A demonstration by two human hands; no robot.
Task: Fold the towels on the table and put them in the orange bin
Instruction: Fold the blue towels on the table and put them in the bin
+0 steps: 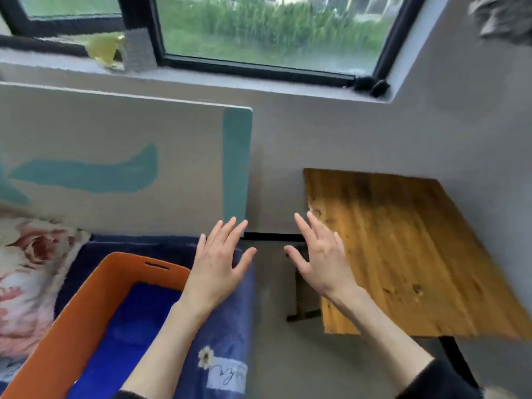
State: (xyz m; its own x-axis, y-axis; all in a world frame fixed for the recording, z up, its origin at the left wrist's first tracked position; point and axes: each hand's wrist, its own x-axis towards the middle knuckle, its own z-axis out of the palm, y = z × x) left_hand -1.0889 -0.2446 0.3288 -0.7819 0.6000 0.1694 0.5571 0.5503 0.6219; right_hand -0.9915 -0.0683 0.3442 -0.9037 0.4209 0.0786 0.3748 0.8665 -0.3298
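Both hands were released, fingers straight and spread, holding nothing: the left hand (220, 263) hovered above the bin's far right corner, the right hand (319, 254) right of the bin, over the bench's (417, 254) near left edge. The smooth orange rectangular bin (83, 309) held a fuzzy blue towel (135, 326), lying flat along the bin's length. The bench was grained wood, right of the bin.

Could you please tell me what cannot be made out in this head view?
- Orange bin: near end cut off by the bottom edge; the left arm hides part of the blue towel inside, so the count is unclear.
- Wooden table: right corner cut off by the frame edge.
- Dark thing, top right: too blurred to identify.
- Sill items: blurred.
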